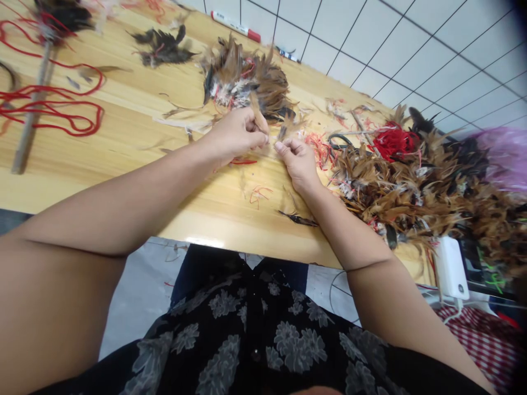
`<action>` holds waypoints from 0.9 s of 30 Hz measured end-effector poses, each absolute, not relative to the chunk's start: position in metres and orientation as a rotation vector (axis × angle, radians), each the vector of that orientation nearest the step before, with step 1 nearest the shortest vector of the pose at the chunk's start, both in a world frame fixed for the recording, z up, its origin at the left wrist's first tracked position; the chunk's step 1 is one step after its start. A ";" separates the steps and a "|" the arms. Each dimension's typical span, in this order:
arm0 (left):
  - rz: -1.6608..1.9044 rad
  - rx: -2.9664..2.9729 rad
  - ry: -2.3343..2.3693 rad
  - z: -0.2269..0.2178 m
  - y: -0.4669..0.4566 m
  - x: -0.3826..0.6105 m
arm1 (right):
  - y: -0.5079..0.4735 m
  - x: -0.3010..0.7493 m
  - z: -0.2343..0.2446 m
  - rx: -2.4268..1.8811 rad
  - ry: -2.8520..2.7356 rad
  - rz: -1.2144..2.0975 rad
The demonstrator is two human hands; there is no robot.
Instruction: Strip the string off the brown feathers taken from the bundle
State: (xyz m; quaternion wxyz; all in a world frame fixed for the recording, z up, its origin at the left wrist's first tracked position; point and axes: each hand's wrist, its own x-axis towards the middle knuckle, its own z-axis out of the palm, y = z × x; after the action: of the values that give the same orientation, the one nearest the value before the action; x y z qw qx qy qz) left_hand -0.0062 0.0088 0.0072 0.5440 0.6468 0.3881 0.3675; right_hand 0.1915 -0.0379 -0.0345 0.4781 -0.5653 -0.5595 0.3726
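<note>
Over the wooden table (123, 181), my left hand (236, 134) is closed in a pinch on a small brown feather (258, 114) that sticks up from its fingers. My right hand (300, 164) is close beside it, thumb and fingertips pressed together. Another small feather (287, 127) shows just behind the right fingertips; I cannot tell whether they hold it. Just beyond my hands lies a bundle of brown feathers (263, 77) with white quill ends and bits of red string. Beside my right forearm spreads a large heap of brown feathers (395, 192).
Left, a stick (35, 109) with dark feathers at its top lies under loose red cord (88, 131). A red marker (234, 26) rests along the tiled wall (341, 33). Scissors (340, 141) and red string (393, 141) are at right, near a white power bank (452, 269).
</note>
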 end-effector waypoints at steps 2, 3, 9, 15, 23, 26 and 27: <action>0.820 1.537 0.924 0.004 0.010 -0.005 | -0.037 0.192 -0.035 -1.404 -1.384 0.877; 0.795 1.537 0.930 0.003 0.010 -0.005 | -0.037 0.192 -0.035 -1.413 -1.397 0.861; 0.778 1.595 0.953 0.000 0.012 -0.007 | -0.039 0.191 -0.033 -1.457 -1.481 0.802; 0.755 1.590 0.897 -0.002 0.014 -0.008 | -0.040 0.192 -0.033 -1.480 -1.554 0.786; 0.696 1.577 0.911 0.010 0.003 -0.002 | -0.037 0.196 -0.040 -1.532 -1.618 0.657; 0.747 1.691 0.926 0.000 0.006 -0.001 | -0.040 0.195 -0.041 -1.539 -1.651 0.590; 0.771 1.724 0.931 -0.003 0.007 -0.001 | -0.042 0.194 -0.041 -1.543 -1.660 0.574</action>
State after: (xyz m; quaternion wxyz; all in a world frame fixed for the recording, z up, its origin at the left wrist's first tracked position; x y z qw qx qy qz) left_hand -0.0005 0.0074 -0.0034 0.4952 0.7114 0.3841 0.3180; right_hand 0.1942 -0.0416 -0.0410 0.3913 -0.6074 -0.6533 0.2260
